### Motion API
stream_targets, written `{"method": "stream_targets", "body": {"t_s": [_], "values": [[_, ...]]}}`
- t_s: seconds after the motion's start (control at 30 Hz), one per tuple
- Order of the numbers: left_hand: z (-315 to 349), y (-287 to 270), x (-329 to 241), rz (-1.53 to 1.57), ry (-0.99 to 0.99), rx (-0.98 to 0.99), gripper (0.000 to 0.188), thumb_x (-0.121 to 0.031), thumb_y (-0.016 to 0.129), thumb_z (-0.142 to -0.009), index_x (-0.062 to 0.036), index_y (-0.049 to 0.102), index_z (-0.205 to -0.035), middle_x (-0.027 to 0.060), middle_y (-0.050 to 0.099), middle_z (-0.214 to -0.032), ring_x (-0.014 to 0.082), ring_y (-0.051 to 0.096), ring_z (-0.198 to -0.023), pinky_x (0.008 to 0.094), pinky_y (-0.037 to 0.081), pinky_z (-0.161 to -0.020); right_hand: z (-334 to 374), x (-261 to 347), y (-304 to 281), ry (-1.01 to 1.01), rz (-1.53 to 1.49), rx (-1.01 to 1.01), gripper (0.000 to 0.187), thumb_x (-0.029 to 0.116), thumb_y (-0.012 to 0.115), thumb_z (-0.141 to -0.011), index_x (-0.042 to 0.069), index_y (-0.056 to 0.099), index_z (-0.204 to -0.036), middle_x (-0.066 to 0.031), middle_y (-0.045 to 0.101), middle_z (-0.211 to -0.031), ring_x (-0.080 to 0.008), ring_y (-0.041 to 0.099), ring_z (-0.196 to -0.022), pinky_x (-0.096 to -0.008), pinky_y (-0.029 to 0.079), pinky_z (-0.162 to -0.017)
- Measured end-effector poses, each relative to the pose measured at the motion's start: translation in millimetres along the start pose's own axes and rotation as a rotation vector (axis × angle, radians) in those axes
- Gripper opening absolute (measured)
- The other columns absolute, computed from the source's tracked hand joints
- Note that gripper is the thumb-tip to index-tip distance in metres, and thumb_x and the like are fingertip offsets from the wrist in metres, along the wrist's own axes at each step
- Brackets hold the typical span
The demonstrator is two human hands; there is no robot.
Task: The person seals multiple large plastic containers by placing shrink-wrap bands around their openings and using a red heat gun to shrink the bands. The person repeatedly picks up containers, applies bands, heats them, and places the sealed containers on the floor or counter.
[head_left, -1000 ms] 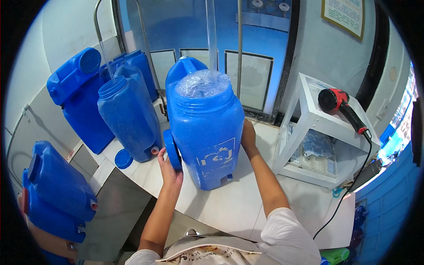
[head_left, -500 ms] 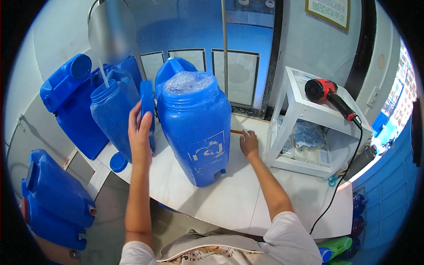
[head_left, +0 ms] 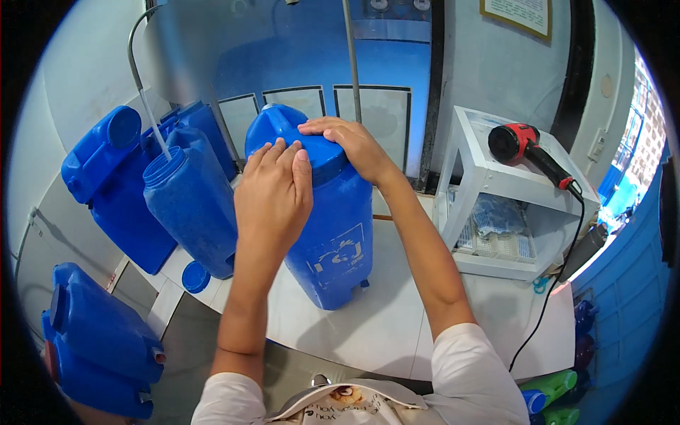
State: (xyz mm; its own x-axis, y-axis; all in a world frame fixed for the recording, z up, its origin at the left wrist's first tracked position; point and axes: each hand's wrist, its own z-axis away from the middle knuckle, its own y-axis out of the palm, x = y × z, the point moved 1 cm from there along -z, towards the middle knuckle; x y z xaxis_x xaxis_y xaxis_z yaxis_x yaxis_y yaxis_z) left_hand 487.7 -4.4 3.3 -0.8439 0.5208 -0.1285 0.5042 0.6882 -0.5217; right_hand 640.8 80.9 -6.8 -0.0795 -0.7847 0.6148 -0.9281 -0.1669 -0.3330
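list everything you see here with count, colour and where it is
lidded jug: one, blue, counter centre
lid: one, blue, on that jug's mouth
open jug: one, blue, left, under a water stream
jugs behind it: at least two, blue, back left
lower jugs: at least two, blue, lower left
loose cap: one, blue, counter's left edge
curved pipe: one, grey metal, upper left
shelf unit: one, white, right
gun-shaped tool: one, red and black, corded, atop shelf
framed notice: one, gold-edged, upper right wall
bottles: several, some green, lower right
counter: one, white, centre
left hand: one, on lid
right hand: one, on lid
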Motion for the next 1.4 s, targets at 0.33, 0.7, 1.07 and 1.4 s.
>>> {"method": "stream_targets", "body": {"t_s": [0.33, 0.7, 1.07, 1.4], "values": [[-21.1, 34.0, 106.4, 0.649, -0.308, 0.267, 0.082, -0.067, 0.026, -0.084, -0.0082, 0.020, -0.141, 0.0181, 0.018, -0.146, 0.0303, 0.010, -0.137, 0.0433, 0.004, -0.109, 25.3, 76.7, 29.5, 0.026, 0.409, -0.511, 0.050, 0.039, 0.029, -0.095, -0.002, 0.056, -0.099, -0.0224, 0.060, -0.094, -0.0359, 0.055, -0.097, -0.0395, 0.043, -0.084], [-25.4, 19.9, 88.1, 1.005, -0.674, 0.412, 0.090, -0.068, 0.022, -0.085, 0.0040, 0.014, -0.139, 0.0272, 0.016, -0.143, 0.0373, 0.018, -0.134, 0.0420, 0.014, -0.108, 10.7, 75.0, -0.7, 0.402, 0.365, -0.518, 0.049, 0.035, 0.033, -0.094, -0.003, 0.064, -0.100, -0.0185, 0.064, -0.102, -0.0311, 0.058, -0.102, -0.0373, 0.040, -0.091], [0.6, 7.5, 24.5, 0.421, -0.390, 0.197, 0.066, -0.047, 0.030, -0.092, 0.0050, 0.030, -0.133, 0.0296, 0.035, -0.133, 0.0384, 0.037, -0.124, 0.0406, 0.028, -0.102, -2.8, 4.5, -11.6, 0.219, 0.503, -0.354, 0.037, 0.024, 0.037, -0.085, -0.003, 0.061, -0.079, -0.0228, 0.062, -0.087, -0.0411, 0.057, -0.089, -0.0450, 0.044, -0.079], [9.2, 21.9, 48.9, 0.753, -0.441, 0.089, 0.060, -0.039, 0.039, -0.090, -0.0039, 0.029, -0.138, 0.0202, 0.035, -0.136, 0.0271, 0.033, -0.126, 0.0328, 0.023, -0.104, 60.5, 40.5, 40.9, 0.082, 0.233, -0.690, 0.028, 0.015, 0.049, -0.086, -0.002, 0.057, -0.106, -0.0185, 0.063, -0.093, -0.0295, 0.061, -0.087, -0.0370, 0.047, -0.078]]}}
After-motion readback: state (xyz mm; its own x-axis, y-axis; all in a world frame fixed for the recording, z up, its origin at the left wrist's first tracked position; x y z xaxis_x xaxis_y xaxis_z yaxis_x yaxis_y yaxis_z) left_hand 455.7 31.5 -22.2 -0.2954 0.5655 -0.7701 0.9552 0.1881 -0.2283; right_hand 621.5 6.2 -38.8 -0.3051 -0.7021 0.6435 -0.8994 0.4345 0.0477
